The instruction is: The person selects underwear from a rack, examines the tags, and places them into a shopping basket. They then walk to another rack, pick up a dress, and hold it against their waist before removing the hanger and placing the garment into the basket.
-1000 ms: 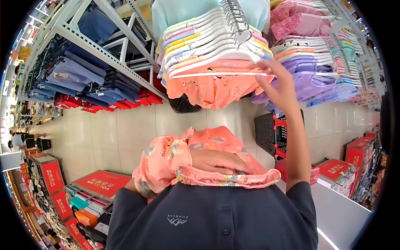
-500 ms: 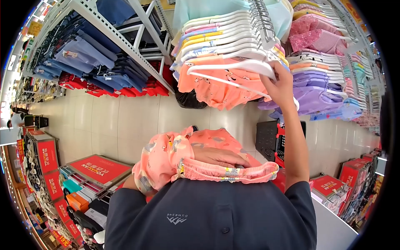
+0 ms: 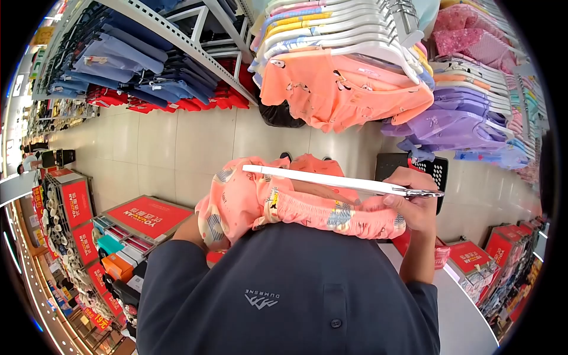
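My right hand [image 3: 412, 198] is closed around a white hanger [image 3: 319, 179] near its metal hook, holding it edge-on above a pair of coral printed pants [image 3: 349, 222]. The pants have a gathered elastic waistband and are bunched in front of my chest, draped over my left forearm. My left hand [image 3: 329, 192] is inside the waistband, supporting the pants; the hanger and cloth hide most of its fingers. Ahead, a coral printed top [image 3: 349, 89] hangs at the front of a row of white hangers [image 3: 337, 35].
Purple clothes [image 3: 455, 121] hang at the right. Blue shorts [image 3: 118, 59] and red garments [image 3: 231, 97] hang on a white metal rack [image 3: 183, 44] at the left. A black basket [image 3: 393, 163] stands on the tiled floor [image 3: 195, 142]. Red-topped displays [image 3: 148, 218] flank me.
My right hand has brought the white hanger from the hanging row down toward me, above the pants. The coral top on the row shows more fully. The pants stay on my left arm.
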A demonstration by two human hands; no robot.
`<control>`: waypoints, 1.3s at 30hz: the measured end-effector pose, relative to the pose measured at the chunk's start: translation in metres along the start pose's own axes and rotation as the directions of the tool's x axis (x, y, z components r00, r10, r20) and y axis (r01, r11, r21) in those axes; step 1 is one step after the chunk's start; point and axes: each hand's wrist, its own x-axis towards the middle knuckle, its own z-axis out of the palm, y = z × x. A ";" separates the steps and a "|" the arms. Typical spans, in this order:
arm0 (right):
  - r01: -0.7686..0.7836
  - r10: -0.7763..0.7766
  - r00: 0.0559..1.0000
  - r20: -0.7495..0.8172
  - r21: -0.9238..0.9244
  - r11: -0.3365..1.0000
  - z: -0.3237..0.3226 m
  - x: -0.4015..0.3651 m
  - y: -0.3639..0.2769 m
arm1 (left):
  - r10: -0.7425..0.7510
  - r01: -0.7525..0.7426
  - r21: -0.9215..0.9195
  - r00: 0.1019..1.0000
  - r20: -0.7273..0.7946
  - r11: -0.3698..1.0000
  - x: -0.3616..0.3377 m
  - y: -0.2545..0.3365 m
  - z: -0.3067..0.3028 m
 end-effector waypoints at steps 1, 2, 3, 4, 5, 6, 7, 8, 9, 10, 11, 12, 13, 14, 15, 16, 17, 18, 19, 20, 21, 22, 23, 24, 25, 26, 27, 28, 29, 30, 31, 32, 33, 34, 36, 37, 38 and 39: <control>-0.007 0.008 0.999 -0.032 0.007 1.000 0.000 -0.003 0.001 | -0.001 0.001 -0.013 1.000 -0.011 1.000 -0.003 -0.001 -0.002; -0.006 0.006 1.000 -0.025 -0.005 1.000 -0.002 -0.005 0.004 | -0.002 0.001 -0.023 1.000 -0.020 1.000 -0.005 -0.001 -0.004; -0.012 0.012 0.999 -0.031 -0.001 1.000 -0.003 -0.006 0.006 | -0.006 0.005 -0.034 1.000 -0.026 0.999 -0.004 -0.002 -0.005; 0.000 -0.001 1.000 -0.032 -0.021 1.000 -0.003 -0.008 0.009 | -0.008 0.006 -0.045 0.999 -0.036 0.999 -0.006 -0.003 -0.005; 0.012 -0.013 0.999 -0.031 -0.041 0.999 -0.004 -0.009 0.010 | -0.012 0.010 -0.054 0.999 -0.041 0.998 -0.005 -0.003 -0.006; 0.005 -0.006 0.999 -0.036 -0.039 0.999 -0.006 -0.011 0.012 | -0.016 0.014 -0.062 0.999 -0.045 0.998 -0.004 -0.004 -0.007; 0.055 -0.057 0.997 -0.052 -0.041 0.998 -0.008 -0.012 0.012 | -0.018 0.014 -0.075 0.999 -0.047 0.997 -0.003 -0.004 -0.009; 0.105 -0.107 0.992 -0.068 -0.044 0.994 -0.009 -0.014 0.013 | -0.019 0.015 -0.080 0.999 -0.050 0.997 -0.002 -0.005 -0.010; 0.098 -0.101 0.992 -0.074 -0.042 0.994 -0.010 -0.016 0.015 | -0.025 0.021 -0.093 0.998 -0.049 0.995 0.000 -0.006 -0.009; 0.104 -0.104 0.988 -0.115 -0.003 0.995 -0.011 -0.020 0.018 | -0.032 0.026 -0.105 0.998 -0.053 0.994 0.004 -0.007 -0.011; 0.114 -0.107 0.982 -0.156 0.035 0.993 -0.012 -0.022 0.020 | -0.032 0.026 -0.108 0.998 -0.054 0.994 0.004 -0.008 -0.010; 0.091 -0.083 0.985 -0.148 0.046 0.995 -0.016 -0.024 0.020 | -0.029 0.023 -0.109 0.998 -0.057 0.994 0.006 -0.007 -0.010; 0.090 -0.082 0.985 -0.154 0.046 0.995 -0.019 -0.025 0.022 | -0.032 0.025 -0.115 0.998 -0.060 0.993 0.007 -0.007 -0.010; 0.069 -0.061 0.991 -0.117 0.060 0.996 -0.022 -0.026 0.025 | -0.037 0.029 -0.120 0.997 -0.063 0.992 0.010 -0.008 -0.010; 0.047 -0.041 0.996 -0.078 0.072 0.996 -0.024 -0.027 0.027 | -0.039 0.031 -0.127 0.997 -0.064 0.991 0.012 -0.009 -0.010; 0.067 -0.058 0.993 -0.102 0.094 0.993 -0.022 -0.027 0.027 | -0.045 0.036 -0.129 0.997 -0.067 0.991 0.014 -0.009 -0.010; 0.066 -0.056 0.993 -0.104 0.094 0.993 -0.023 -0.029 0.029 | -0.046 0.036 -0.134 0.996 -0.071 0.990 0.016 -0.010 -0.010; 0.061 -0.030 0.987 -0.157 0.194 0.979 -0.022 -0.032 0.032 | -0.049 0.038 -0.138 0.996 -0.072 0.990 0.018 -0.010 -0.010; 0.061 0.001 0.978 -0.209 0.292 0.954 -0.021 -0.035 0.036 | -0.052 0.041 -0.145 0.996 -0.072 0.989 0.020 -0.010 -0.010; -0.038 0.101 0.979 -0.177 0.326 0.945 -0.025 -0.043 0.044 | -0.051 0.039 -0.154 0.996 -0.075 0.987 0.022 -0.011 -0.010; -0.039 0.102 0.978 -0.180 0.325 0.945 -0.024 -0.045 0.048 | -0.052 0.039 -0.161 0.996 -0.075 0.986 0.023 -0.011 -0.009; -0.026 0.083 0.982 -0.169 0.315 0.949 -0.023 -0.046 0.051 | -0.051 0.038 -0.162 0.996 -0.076 0.986 0.025 -0.012 -0.010; -0.012 0.063 0.985 -0.158 0.307 0.952 -0.023 -0.047 0.053 | -0.052 0.037 -0.172 0.996 -0.079 0.984 0.026 -0.013 -0.010; -0.018 0.062 0.989 -0.134 0.310 0.950 -0.024 -0.048 0.051 | -0.052 0.037 -0.174 0.995 -0.081 0.984 0.028 -0.013 -0.010; -0.017 0.062 0.989 -0.136 0.311 0.950 -0.023 -0.050 0.050 | -0.052 0.036 -0.181 0.995 -0.084 0.983 0.029 -0.014 -0.010; -0.047 0.093 0.988 -0.124 0.335 0.941 -0.021 -0.051 0.050 | -0.050 0.033 -0.186 0.995 -0.086 0.982 0.031 -0.015 -0.010; -0.076 0.123 0.986 -0.110 0.358 0.931 -0.018 -0.051 0.050 | -0.050 0.034 -0.188 0.995 -0.084 0.982 0.032 -0.015 -0.009; -0.092 0.136 0.984 -0.112 0.331 0.939 -0.013 -0.053 0.053 | -0.051 0.034 -0.193 0.995 -0.088 0.981 0.033 -0.016 -0.009; -0.090 0.134 0.985 -0.112 0.332 0.939 -0.012 -0.051 0.052 | -0.051 0.032 -0.203 0.995 -0.091 0.979 0.035 -0.017 -0.009; -0.049 0.071 0.995 -0.076 0.263 0.964 -0.012 -0.049 0.052 | -0.051 0.030 -0.211 0.994 -0.096 0.977 0.036 -0.018 -0.009; -0.005 0.012 0.999 -0.036 0.194 0.981 -0.012 -0.048 0.051 | -0.053 0.031 -0.218 0.994 -0.098 0.975 0.037 -0.019 -0.009; -0.004 0.006 1.000 -0.005 0.214 0.977 -0.013 -0.046 0.049 | -0.053 0.029 -0.221 0.993 -0.102 0.975 0.038 -0.021 -0.008; -0.003 0.005 1.000 -0.007 0.215 0.977 -0.016 -0.046 0.049 | -0.052 0.027 -0.227 0.993 -0.105 0.973 0.039 -0.022 -0.008; 0.007 -0.008 1.000 0.001 0.213 0.977 -0.019 -0.047 0.048 | -0.055 0.028 -0.238 0.993 -0.108 0.971 0.042 -0.025 -0.009; 0.019 -0.022 1.000 0.011 0.208 0.978 -0.026 -0.050 0.046 | -0.057 0.025 -0.267 0.992 -0.114 0.963 0.045 -0.028 -0.010; -0.008 0.009 1.000 -0.003 0.210 0.978 -0.030 -0.053 0.045 | -0.063 0.028 -0.283 0.991 -0.116 0.959 0.048 -0.030 -0.011; -0.036 0.041 0.999 -0.020 0.211 0.977 -0.033 -0.057 0.043 | -0.065 0.026 -0.303 0.991 -0.119 0.953 0.050 -0.033 -0.011; -0.036 0.043 0.999 -0.026 0.207 0.978 -0.031 -0.059 0.038 | -0.071 0.028 -0.319 0.990 -0.122 0.947 0.053 -0.035 -0.013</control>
